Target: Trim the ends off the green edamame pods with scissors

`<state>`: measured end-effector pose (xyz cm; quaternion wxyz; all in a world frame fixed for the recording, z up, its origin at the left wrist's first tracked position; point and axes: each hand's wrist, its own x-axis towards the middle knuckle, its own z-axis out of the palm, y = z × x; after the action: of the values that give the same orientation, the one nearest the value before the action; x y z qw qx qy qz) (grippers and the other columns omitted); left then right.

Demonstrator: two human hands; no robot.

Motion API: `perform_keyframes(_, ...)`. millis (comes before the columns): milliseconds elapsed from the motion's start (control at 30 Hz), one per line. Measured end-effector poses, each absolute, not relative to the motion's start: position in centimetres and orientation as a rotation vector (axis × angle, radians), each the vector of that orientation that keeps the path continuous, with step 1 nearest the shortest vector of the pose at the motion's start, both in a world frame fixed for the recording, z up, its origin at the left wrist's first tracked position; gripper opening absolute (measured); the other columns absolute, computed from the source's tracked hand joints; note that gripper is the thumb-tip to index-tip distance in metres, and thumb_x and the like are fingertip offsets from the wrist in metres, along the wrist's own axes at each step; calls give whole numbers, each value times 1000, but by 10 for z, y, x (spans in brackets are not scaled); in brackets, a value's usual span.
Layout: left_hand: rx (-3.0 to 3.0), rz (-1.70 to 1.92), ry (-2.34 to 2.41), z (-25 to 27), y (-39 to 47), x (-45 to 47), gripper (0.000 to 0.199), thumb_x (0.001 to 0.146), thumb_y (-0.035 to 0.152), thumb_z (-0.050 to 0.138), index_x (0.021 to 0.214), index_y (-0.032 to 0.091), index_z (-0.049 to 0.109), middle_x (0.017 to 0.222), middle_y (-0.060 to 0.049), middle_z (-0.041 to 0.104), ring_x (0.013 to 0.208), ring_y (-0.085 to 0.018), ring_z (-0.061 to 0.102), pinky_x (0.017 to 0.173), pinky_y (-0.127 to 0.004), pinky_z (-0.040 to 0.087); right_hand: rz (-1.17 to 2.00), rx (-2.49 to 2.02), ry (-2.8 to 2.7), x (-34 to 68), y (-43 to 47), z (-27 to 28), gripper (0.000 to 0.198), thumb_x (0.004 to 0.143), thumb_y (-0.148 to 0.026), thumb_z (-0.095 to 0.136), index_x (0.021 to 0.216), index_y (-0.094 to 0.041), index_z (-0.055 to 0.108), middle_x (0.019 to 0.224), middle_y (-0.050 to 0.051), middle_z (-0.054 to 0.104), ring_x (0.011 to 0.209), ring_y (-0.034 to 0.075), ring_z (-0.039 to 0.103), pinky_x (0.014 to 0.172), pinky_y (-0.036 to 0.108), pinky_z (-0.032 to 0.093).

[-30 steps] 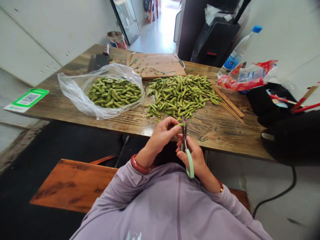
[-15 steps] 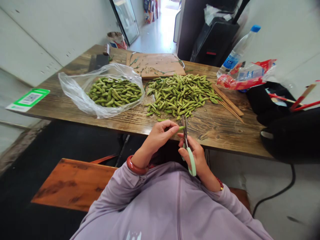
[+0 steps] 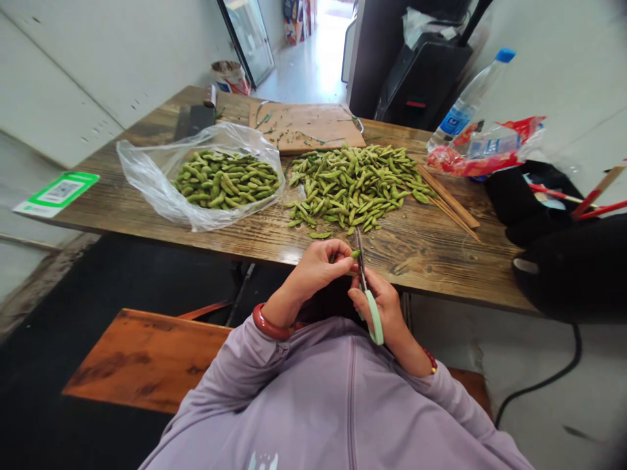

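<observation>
Between thumb and fingers, my left hand (image 3: 321, 264) pinches a green edamame pod (image 3: 355, 254) at the table's front edge. My right hand (image 3: 385, 303) is closed round the pale green handles of a pair of scissors (image 3: 374, 316). Their blades point away from me and lie right against the pod's tip, nearly together. Just beyond the hands spreads a loose heap of edamame pods (image 3: 357, 179) on the wooden table (image 3: 431, 261). Left of the heap, a clear plastic bag (image 3: 151, 189) lies open with more pods (image 3: 225, 179) inside.
Behind the pods lies a cutting board (image 3: 308, 124) with green scraps, and a cleaver (image 3: 196, 121) to its left. Wooden sticks (image 3: 453, 202), a water bottle (image 3: 463, 104), red packaging (image 3: 490, 156) and a black holder (image 3: 519, 196) stand or lie rightward. A QR-code card (image 3: 59, 192) sits far left.
The scissor blades, apart around the pod's tip before, have come nearly together. My left hand has shifted slightly to the right and toward me with the pod.
</observation>
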<state>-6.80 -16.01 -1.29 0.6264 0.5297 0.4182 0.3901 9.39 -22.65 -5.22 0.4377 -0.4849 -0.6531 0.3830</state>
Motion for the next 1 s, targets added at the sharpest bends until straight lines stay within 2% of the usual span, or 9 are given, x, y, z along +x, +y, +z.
perform_keyframes(133, 1128, 969, 932, -10, -160, -69, 17, 72, 22, 74, 73, 14, 60, 63, 4, 55, 55, -5, 48, 52, -17, 37, 994, -1211, -1572, 93, -227, -52, 37, 96, -42, 60, 126, -20, 60, 87, 2, 61, 66, 14, 57, 55, 26, 48)
perform_keyframes(233, 1000, 1019, 888, -10, -159, -70, 23, 73, 28, 76, 76, 15, 57, 58, 6, 48, 48, -3, 38, 46, -16, 28, 1013, -1206, -1552, 93, -226, -52, 39, 95, -41, 60, 128, -21, 59, 86, 1, 59, 66, 14, 57, 56, 26, 48)
perform_keyframes(467, 848, 1067, 851, -12, -160, -69, 37, 70, 41, 84, 81, 15, 60, 61, 3, 58, 48, -4, 43, 44, -16, 26, 1027, -1150, -1565, 94, -226, -49, 44, 92, -40, 61, 132, -22, 55, 96, 3, 60, 73, 15, 60, 64, 29, 51)
perform_keyframes(1000, 817, 1104, 827, -9, -169, -61, 35, 72, 39, 83, 80, 16, 58, 63, 1, 65, 48, -4, 45, 46, -17, 29, 1008, -1157, -1584, 91, -225, -48, 48, 91, -46, 64, 132, -24, 54, 96, 2, 61, 72, 15, 61, 66, 29, 53)
